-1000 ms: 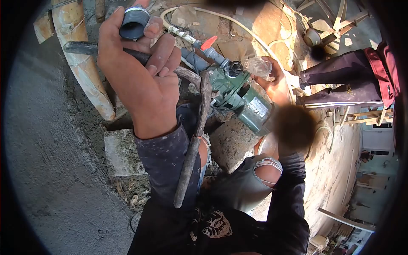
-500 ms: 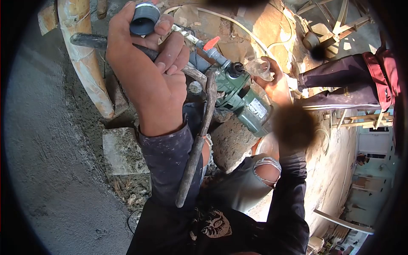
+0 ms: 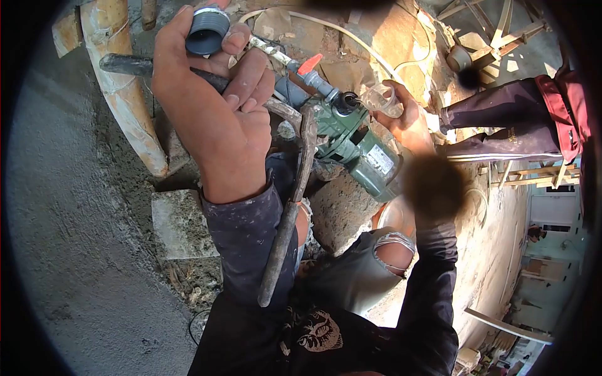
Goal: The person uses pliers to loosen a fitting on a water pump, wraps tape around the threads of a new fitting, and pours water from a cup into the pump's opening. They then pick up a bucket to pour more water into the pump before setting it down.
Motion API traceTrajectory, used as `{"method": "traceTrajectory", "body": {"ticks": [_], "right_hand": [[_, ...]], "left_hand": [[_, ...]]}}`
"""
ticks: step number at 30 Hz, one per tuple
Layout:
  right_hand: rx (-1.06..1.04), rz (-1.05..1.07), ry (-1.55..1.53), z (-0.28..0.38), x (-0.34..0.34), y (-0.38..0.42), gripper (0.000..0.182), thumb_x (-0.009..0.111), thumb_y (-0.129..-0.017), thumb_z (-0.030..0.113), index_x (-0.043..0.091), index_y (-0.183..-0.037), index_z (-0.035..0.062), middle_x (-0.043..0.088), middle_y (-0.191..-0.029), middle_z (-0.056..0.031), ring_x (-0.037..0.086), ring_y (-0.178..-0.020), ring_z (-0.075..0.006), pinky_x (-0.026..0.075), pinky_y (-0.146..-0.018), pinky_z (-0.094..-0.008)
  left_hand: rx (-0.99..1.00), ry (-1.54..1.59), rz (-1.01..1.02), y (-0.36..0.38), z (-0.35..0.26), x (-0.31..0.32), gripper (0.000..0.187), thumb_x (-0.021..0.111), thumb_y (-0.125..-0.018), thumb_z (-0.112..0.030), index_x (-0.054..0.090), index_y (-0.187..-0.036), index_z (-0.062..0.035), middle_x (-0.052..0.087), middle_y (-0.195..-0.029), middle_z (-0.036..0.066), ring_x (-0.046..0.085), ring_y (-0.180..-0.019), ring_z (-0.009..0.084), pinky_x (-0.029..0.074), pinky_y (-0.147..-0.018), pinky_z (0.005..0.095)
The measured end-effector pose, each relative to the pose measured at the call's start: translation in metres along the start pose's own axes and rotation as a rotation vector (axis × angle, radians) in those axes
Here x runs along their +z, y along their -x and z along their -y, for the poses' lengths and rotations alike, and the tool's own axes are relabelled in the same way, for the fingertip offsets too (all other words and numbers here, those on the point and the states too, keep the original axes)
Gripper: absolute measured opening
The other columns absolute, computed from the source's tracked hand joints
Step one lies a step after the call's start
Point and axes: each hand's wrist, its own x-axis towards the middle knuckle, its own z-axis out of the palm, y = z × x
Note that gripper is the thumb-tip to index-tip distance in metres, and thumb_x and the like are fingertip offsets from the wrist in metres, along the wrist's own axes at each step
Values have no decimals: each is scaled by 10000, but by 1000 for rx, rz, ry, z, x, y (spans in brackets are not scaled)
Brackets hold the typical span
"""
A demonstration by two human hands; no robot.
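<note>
Two objects occupy the left hand [image 3: 213,106]: a grey threaded pipe fitting [image 3: 205,31], pinched between thumb and forefinger at the top of the view, and a dark pipe wrench [image 3: 285,207], whose handle the lower fingers clasp and whose long jaw arm hangs down across the forearm. The right hand [image 3: 407,122] is closed around a small clear plastic cup [image 3: 382,97], tilted just beside the open port of a green pump [image 3: 357,144]. A grey pipe with a red-handled valve [image 3: 308,64] runs into the pump from the upper left; a white hose [image 3: 351,37] loops behind it. The pump rests on rough concrete rubble [image 3: 342,210] above the person's torn-kneed trousers. A pale bamboo pole [image 3: 122,94] leans at left; another person's dark-trousered legs [image 3: 501,125] lie at right.

Hazard, as judged: with one hand sharing fitting and wrench, the pinch on the fitting looks light, so any shift of the heavy wrench could knock it loose into the rubble. The tilted cup could also miss the narrow port.
</note>
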Motion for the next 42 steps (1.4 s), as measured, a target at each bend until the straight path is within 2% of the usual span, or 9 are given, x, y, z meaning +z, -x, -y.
{"method": "traceTrajectory", "body": {"ticks": [6, 8, 10, 30, 35, 37, 39, 40, 42], "right_hand": [[80, 44, 137, 20, -10, 2, 646, 792, -762, 23, 498, -1336, 40, 657, -1176, -117, 620, -1079, -187, 493, -944, -302], [-2, 45, 48, 9, -6, -1, 677, 792, -770, 167, 488, -1367, 64, 612, -1212, -233, 609, -1121, -380, 486, -926, -424], [-14, 42, 115, 38, -15, 4, 677, 790, -775, 162, 482, -1371, 66, 600, -1235, -235, 605, -1132, -377, 485, -935, -425], [-310, -66, 495, 49, -14, 7, 670, 809, -752, 193, 499, -1331, 59, 583, -1164, -237, 598, -1012, -449, 500, -843, -477], [-173, -222, 268, 7, -28, 42, 645, 806, -759, 171, 505, -1316, 49, 635, -1062, -199, 636, -980, -380, 512, -850, -418], [64, -333, -38, -25, -42, 83, 635, 808, -793, 127, 445, -1305, 31, 647, -1025, -129, 655, -949, -219, 536, -781, -341], [208, -537, -89, -67, -49, 134, 639, 805, -803, 111, 409, -1298, 33, 643, -1073, -119, 641, -964, -193, 545, -773, -333], [216, -627, -57, -116, -46, 164, 631, 803, -810, 119, 396, -1284, 29, 633, -1100, -121, 637, -956, -204, 549, -775, -341], [558, -530, 103, -124, -51, 221, 679, 810, -777, 149, 393, -1305, 58, 625, -1144, -186, 635, -1026, -335, 529, -860, -407]], "left_hand": [[40, 9, -20, 4, -4, 4, 442, 501, -989, -353, 621, -1175, 29, 589, -615, 7, 338, -331, 73, 290, -324, 227], [-1, 88, -72, 3, -5, 1, 454, 496, -993, -350, 604, -1199, 39, 584, -615, 3, 333, -335, 71, 285, -328, 227], [14, -59, 228, 0, -15, -12, 516, 386, -1018, -303, 479, -1326, 101, 562, -761, 29, 286, -402, 55, 253, -374, 226], [-2, -81, 231, 2, -11, -10, 508, 418, -1003, -287, 476, -1312, 112, 554, -741, 39, 287, -399, 64, 260, -368, 238], [-15, -132, 265, 5, -3, -7, 496, 420, -999, -265, 463, -1312, 118, 536, -775, 44, 295, -416, 67, 268, -381, 240], [-48, -191, 332, 3, -4, -10, 494, 420, -996, -246, 434, -1326, 121, 511, -811, 41, 300, -448, 64, 274, -409, 237], [-130, -166, 368, 3, -5, -10, 477, 428, -988, -223, 425, -1322, 118, 488, -825, 35, 286, -470, 65, 274, -437, 237], [-89, -242, 350, 0, -4, -11, 465, 429, -988, -215, 431, -1314, 117, 481, -825, 31, 277, -472, 66, 273, -442, 236], [-83, -313, 355, -1, 2, -13, 453, 430, -987, -207, 438, -1305, 116, 473, -824, 26, 267, -473, 66, 272, -448, 236]]}}
